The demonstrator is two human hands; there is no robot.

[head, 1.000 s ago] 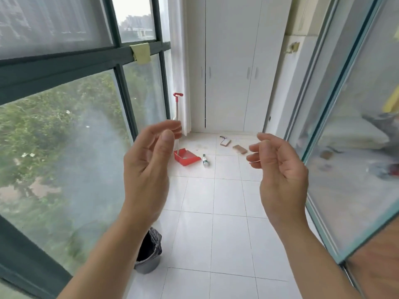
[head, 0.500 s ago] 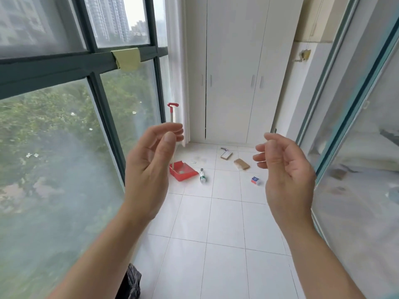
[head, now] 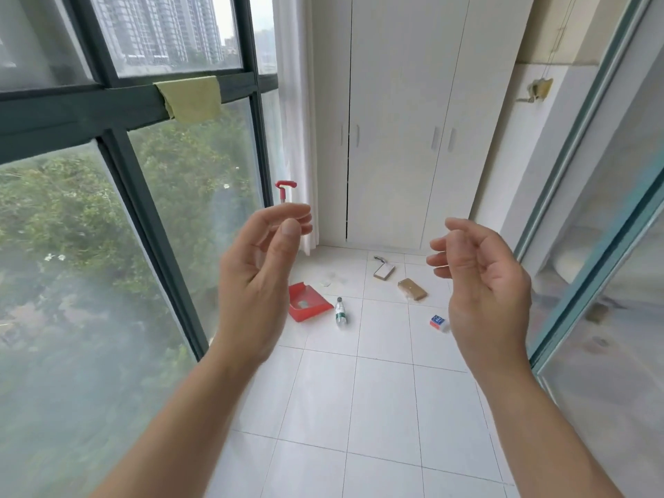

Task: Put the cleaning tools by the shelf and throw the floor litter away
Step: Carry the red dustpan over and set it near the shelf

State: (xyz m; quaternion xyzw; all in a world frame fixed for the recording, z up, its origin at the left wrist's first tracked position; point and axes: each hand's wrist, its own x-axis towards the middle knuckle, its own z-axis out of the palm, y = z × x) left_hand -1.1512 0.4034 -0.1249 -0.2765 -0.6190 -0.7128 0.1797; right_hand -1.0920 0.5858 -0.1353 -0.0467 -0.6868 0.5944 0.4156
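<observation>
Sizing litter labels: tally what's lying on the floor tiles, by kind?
Red dustpan: 1
Plastic bottle: 1
Flat tan box: 1
Brown packet: 1
Blue-and-red carton: 1
Total: 5, plus small clear scraps too faint to count.

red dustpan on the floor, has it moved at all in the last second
No. The red dustpan lies just left of the plastic bottle at the foot of the window frame, as before; only the camera view has shifted.
</observation>
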